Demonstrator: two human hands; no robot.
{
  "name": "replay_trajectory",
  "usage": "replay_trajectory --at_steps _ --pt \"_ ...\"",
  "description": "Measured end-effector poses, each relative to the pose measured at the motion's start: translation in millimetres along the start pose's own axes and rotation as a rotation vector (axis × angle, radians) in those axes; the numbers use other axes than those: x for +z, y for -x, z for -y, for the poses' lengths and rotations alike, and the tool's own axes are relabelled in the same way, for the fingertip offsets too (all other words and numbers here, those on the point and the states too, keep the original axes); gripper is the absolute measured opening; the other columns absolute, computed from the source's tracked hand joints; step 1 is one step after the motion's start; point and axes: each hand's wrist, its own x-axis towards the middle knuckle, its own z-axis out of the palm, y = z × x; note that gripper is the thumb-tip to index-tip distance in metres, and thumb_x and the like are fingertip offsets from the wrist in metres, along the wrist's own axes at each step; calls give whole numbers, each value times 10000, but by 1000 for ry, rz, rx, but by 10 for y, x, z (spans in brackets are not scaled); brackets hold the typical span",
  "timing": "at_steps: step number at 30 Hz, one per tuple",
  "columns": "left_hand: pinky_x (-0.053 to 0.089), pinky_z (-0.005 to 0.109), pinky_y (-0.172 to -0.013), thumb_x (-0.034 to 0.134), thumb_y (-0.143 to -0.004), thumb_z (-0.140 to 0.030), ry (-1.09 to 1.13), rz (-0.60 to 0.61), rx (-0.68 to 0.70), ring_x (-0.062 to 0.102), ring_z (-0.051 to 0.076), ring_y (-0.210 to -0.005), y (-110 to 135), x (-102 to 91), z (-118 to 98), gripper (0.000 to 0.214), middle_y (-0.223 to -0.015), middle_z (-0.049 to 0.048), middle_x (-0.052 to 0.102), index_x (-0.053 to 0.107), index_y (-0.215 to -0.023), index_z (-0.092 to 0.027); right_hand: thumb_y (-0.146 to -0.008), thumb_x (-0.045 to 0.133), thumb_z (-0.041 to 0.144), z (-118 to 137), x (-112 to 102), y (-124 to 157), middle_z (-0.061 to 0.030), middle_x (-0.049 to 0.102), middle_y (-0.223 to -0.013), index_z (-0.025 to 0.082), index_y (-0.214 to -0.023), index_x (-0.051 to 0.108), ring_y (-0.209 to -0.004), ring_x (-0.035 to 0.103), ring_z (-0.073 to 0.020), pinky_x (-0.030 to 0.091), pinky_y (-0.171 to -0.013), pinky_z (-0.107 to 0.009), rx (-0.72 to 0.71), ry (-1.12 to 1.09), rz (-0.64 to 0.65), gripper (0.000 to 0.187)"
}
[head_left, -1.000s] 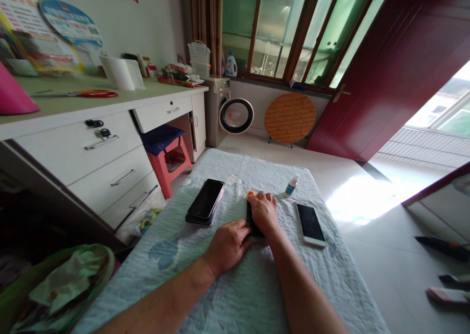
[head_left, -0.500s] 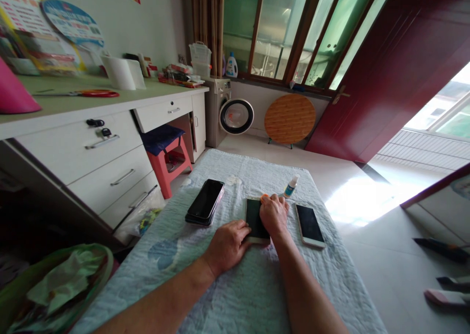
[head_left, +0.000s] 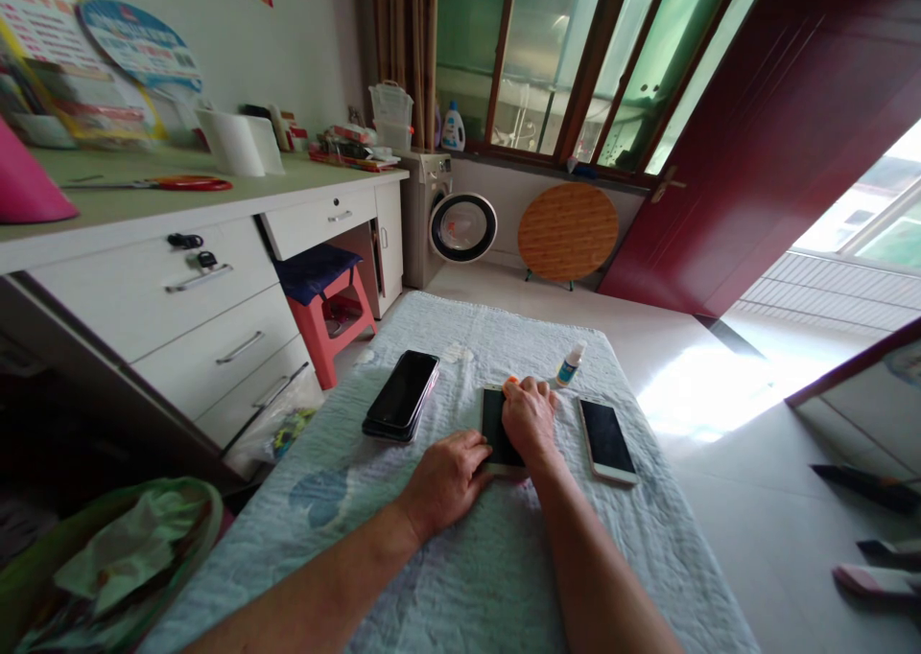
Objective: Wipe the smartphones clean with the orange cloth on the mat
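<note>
A white-framed phone (head_left: 493, 424) lies face up on the pale blue cloth (head_left: 475, 558) covering the table. My left hand (head_left: 444, 478) rests on the cloth with fingers curled, pressing the phone's near left edge. My right hand (head_left: 531, 417) lies over the phone's right side, fingers closed on a small orange thing (head_left: 510, 382) that peeks out at the fingertips by the phone's top.
A stack of dark phones (head_left: 401, 394) lies to the left, another white phone (head_left: 608, 438) to the right, a small bottle (head_left: 571, 363) beyond it. A white desk with drawers (head_left: 187, 280) and a red stool (head_left: 327, 309) stand left. A green bag (head_left: 107, 558) sits near left.
My right hand slid with the orange thing from the phone's left side to its right, then back a little toward the middle. The left hand stayed put.
</note>
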Motion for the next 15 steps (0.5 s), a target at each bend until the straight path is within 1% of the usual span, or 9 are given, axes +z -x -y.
replay_trajectory --at_steps 5,10,15 --pt "507 317 -886 609 -894 -211 30 19 -5 631 215 -968 -2 -21 -20 126 -1016 43 650 657 -1009 -196 -987 338 256 99 56 -21 -81 591 -1045 276 -1039 657 -977 449 -240 258 -880 -374 -99 -49 9 324" --pt "501 311 -859 576 -915 -219 34 11 -4 626 211 -935 0 -25 -31 113 -982 36 640 657 -991 -205 -979 399 294 113 59 -8 -59 567 -1090 328 -1135 623 -1014 429 -231 251 -909 -351 -182 -96 26 274" --pt "502 313 -856 579 -923 -242 40 4 -5 628 216 -934 1 -24 -37 113 -979 41 641 662 -985 -198 -1000 370 332 122 62 4 -42 566 -1067 337 -1114 626 -1002 425 -216 258 -896 -326 -228 -112 18 280"
